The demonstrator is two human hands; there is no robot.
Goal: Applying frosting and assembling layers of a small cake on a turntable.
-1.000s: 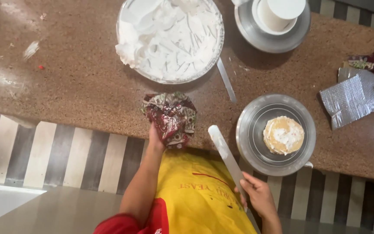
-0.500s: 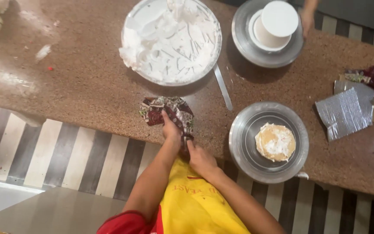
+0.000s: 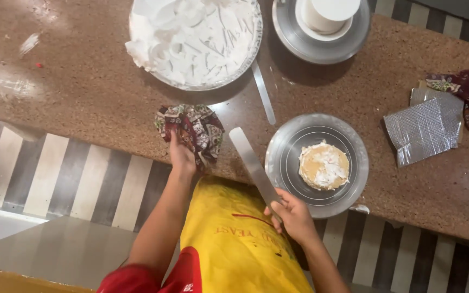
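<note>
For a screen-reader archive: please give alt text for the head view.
A person's right hand holds a long metal spatula beside a small cake on a steel turntable; the left hand presses a patterned cloth on the brown counter.

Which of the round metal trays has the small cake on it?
The turntable tray nearest the right hand; the upper tray holds a white cup.

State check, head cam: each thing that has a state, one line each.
left hand: gripping the patterned cloth
patterned cloth: bunched, at the counter edge
right hand: closed on the spatula handle
long spatula: held, blade tilted across the counter edge
small cake: partly creamed, on the turntable
metal turntable: carries the cake
cream pan: full of white cream
</note>
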